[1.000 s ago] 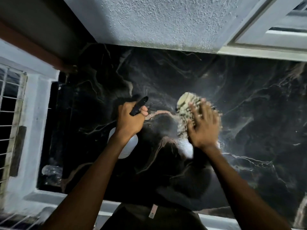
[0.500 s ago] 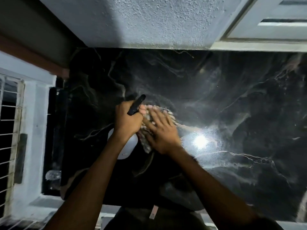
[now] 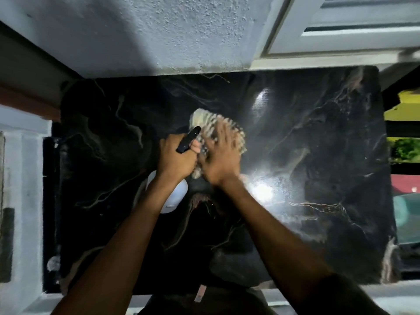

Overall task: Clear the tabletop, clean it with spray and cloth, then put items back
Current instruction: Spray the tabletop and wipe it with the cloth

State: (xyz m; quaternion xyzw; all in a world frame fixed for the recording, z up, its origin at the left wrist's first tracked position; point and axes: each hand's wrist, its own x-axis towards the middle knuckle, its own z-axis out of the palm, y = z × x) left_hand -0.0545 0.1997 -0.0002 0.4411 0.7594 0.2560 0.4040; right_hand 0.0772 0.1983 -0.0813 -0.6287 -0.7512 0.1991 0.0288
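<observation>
A black marble tabletop with pale veins fills the middle of the view. My left hand grips a spray bottle by its black trigger head; the white bottle body shows below my wrist. My right hand lies flat, fingers spread, pressing a crumpled patterned cloth onto the marble just right of the sprayer. The hand is motion-blurred. A wet, shiny patch glints to the right of my right wrist.
A rough white wall runs along the far edge of the tabletop, with a white window frame at the upper right. A white ledge borders the left side. Beyond the right edge are colourful things, out of focus.
My right hand swept the cloth from the right over to the sprayer, then pushed it a little up and away. My left hand stayed on the bottle. The camera view shifted.
</observation>
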